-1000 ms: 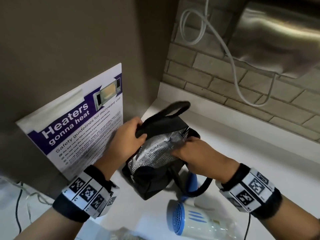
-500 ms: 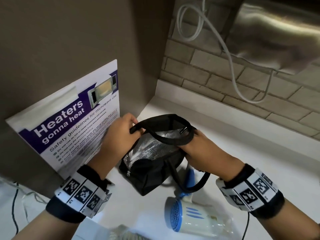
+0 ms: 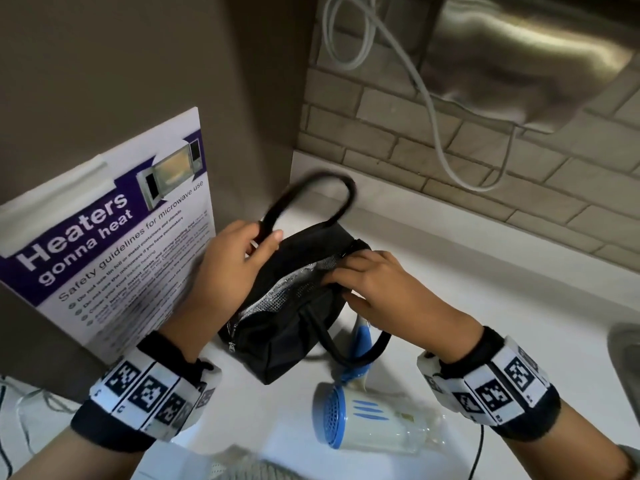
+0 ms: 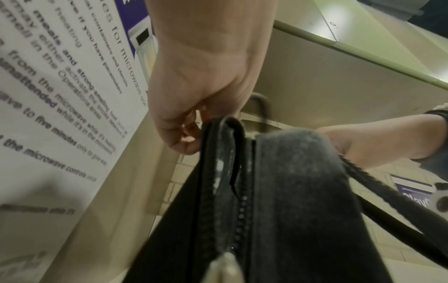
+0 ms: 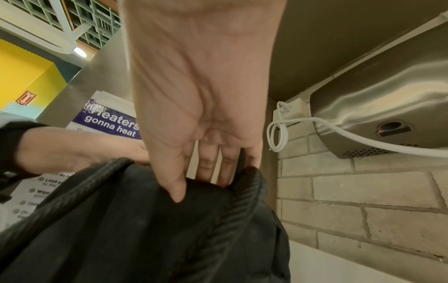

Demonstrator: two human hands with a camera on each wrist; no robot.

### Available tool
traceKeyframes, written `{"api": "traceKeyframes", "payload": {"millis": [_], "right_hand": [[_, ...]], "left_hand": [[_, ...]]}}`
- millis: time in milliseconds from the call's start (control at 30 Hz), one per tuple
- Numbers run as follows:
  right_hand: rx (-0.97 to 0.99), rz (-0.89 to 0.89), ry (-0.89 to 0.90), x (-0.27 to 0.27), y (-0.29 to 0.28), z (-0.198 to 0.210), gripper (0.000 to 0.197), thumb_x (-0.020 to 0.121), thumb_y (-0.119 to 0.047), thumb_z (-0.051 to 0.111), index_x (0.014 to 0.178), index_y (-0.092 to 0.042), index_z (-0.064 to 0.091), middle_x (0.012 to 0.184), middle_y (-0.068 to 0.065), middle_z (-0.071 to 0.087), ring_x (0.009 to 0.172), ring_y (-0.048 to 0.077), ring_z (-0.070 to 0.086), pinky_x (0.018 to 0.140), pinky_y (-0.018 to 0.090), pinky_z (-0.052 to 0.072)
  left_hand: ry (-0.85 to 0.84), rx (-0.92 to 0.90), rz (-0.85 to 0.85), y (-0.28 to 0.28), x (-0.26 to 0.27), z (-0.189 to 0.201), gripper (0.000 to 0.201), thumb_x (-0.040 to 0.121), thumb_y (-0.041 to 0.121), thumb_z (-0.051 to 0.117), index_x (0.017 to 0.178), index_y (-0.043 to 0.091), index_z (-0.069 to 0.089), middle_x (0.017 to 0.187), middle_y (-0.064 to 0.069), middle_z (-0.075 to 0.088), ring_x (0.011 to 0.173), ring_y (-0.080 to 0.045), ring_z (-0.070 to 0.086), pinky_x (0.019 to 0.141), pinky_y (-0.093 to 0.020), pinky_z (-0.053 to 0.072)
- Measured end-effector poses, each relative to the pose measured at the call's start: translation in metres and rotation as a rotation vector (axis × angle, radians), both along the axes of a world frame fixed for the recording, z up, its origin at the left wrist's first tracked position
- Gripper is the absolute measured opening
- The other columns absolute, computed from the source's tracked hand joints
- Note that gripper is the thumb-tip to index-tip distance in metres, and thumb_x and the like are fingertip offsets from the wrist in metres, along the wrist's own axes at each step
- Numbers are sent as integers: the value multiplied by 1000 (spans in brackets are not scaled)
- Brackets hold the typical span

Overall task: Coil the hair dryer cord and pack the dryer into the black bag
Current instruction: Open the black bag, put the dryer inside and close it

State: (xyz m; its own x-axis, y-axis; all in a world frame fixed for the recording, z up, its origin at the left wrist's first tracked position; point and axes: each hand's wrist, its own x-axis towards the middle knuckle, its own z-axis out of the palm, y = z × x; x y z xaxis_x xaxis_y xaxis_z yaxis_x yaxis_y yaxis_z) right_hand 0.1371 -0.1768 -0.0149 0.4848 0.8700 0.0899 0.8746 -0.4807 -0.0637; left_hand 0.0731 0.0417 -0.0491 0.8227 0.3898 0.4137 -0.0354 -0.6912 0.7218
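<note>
The black bag stands on the white counter, unzipped, with its silver lining showing. My left hand grips the bag's far rim at the base of the far handle, which sticks up; the left wrist view shows the curled fingers at the zipper edge. My right hand pinches the near rim, thumb outside and fingers inside. The white and blue hair dryer lies on the counter in front of the bag, untouched. A bit of its black cord shows under my right wrist.
A microwave safety poster leans on the wall at left. On the brick wall hang a steel hand dryer and a looping white cable. A sink edge lies at right. Mesh fabric sits at the bottom edge.
The far handle, which lay over the opening, has swung up and back. My left hand moved to its base, my right hand re-gripped the near rim, and the opening looks narrower.
</note>
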Motion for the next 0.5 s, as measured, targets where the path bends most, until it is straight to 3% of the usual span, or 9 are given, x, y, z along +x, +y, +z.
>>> {"api": "traceKeyframes", "payload": {"millis": [100,200,333,433,500], "right_hand": [[-13,-13,-8,0,-7,-5,34,80,-19,50,111,-30,61,103,-8,64,101,22,57,87,35,41],[0,-23,-6,1,-12,-9,34,82,-16,53,111,-30,61,104,-9,64,103,21,55,90,33,38],[37,-16,17,3,-11,-9,36,82,-13,55,114,-28,62,109,-8,64,109,20,53,92,30,33],[61,-11,38,3,-9,-7,38,84,-14,56,118,-28,61,114,-6,63,114,22,51,97,37,38],[88,-17,22,3,-11,-6,38,84,-13,58,119,-28,60,117,-4,61,117,23,50,97,39,39]], "left_hand": [[80,-213,55,4,8,-3,33,96,35,50,75,15,67,63,14,56,61,5,56,59,-6,36],[269,-431,72,7,16,-10,34,93,46,50,82,15,59,62,6,53,61,-14,52,59,-27,39],[496,-601,40,7,18,-10,41,90,54,50,77,15,54,61,0,51,51,-14,46,47,-26,33],[485,-622,43,11,18,-10,53,89,62,43,87,12,57,64,-2,54,52,-15,49,48,-26,35],[396,-628,29,12,16,-9,48,91,60,41,89,14,55,69,0,55,57,-14,54,51,-26,38]]}}
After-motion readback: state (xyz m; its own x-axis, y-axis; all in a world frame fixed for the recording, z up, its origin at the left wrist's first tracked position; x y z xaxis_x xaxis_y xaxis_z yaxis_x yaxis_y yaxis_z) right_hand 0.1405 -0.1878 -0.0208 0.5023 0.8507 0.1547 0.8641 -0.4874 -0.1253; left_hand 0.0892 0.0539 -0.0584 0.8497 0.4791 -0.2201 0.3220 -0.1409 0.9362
